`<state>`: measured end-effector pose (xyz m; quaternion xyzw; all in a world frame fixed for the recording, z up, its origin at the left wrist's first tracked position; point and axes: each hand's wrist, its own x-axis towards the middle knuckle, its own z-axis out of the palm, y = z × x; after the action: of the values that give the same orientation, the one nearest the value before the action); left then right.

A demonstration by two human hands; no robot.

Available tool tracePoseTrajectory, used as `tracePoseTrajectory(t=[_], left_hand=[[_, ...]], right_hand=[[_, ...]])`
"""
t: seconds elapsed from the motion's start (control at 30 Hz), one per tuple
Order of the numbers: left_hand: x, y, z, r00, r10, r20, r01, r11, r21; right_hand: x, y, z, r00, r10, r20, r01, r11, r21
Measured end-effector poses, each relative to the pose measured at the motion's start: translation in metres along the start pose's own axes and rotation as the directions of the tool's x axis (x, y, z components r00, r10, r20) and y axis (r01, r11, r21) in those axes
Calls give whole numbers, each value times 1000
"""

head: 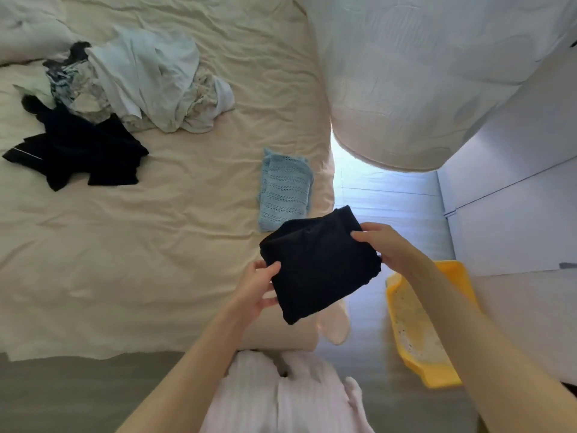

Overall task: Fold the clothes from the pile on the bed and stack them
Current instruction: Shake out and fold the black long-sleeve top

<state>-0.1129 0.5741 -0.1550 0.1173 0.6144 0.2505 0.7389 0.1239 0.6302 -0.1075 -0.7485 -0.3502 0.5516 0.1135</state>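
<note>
Evidently a folded dark garment (321,267) was gripped at opposite edges by left hand (260,287) and right hand (379,242), held off the bed (156,245) by its right edge. It should be kept level and lowered squarely onto the folded blue knit (285,190), edges aligned.

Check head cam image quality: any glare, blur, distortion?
Head view: strong fisheye, the bed edge and wall panels bow. Floor by the duvet is blown out bluish-white. The dark garment in both hands is crushed black, folds barely readable. The pile is soft, slightly blurred.
</note>
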Motion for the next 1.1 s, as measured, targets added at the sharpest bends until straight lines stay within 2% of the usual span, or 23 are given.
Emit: tracePoseTrajectory(t=[0.17, 0.3, 0.57, 0.77, 0.9, 1.1], left_hand=[[20, 23, 34, 999, 23, -41, -23, 1000, -14], [32, 22, 88, 997, 43, -65, -44, 999, -19], [53, -24, 246, 987, 108, -122, -115, 992, -50], [50, -53, 355, 993, 100, -56, -107, 983, -150], [54, -44, 379, 983, 142, -119, -162, 970, -179], [77, -5, 371, 953, 161, -257, -232, 933, -274]], right_hand=[[25, -12, -36, 999, -25, 36, 25, 1000, 15], [45, 1, -88, 998, -22, 66, 20, 999, 25], [79, 61, -229, 993, -52, 109, 53, 999, -10], [86, 76, -333, 992, -101, 75, 110, 987, -117], [103, 58, -355, 982, -128, 138, 147, 979, -138], [147, -8, -342, 948, -164, 272, 227, 950, -216]])
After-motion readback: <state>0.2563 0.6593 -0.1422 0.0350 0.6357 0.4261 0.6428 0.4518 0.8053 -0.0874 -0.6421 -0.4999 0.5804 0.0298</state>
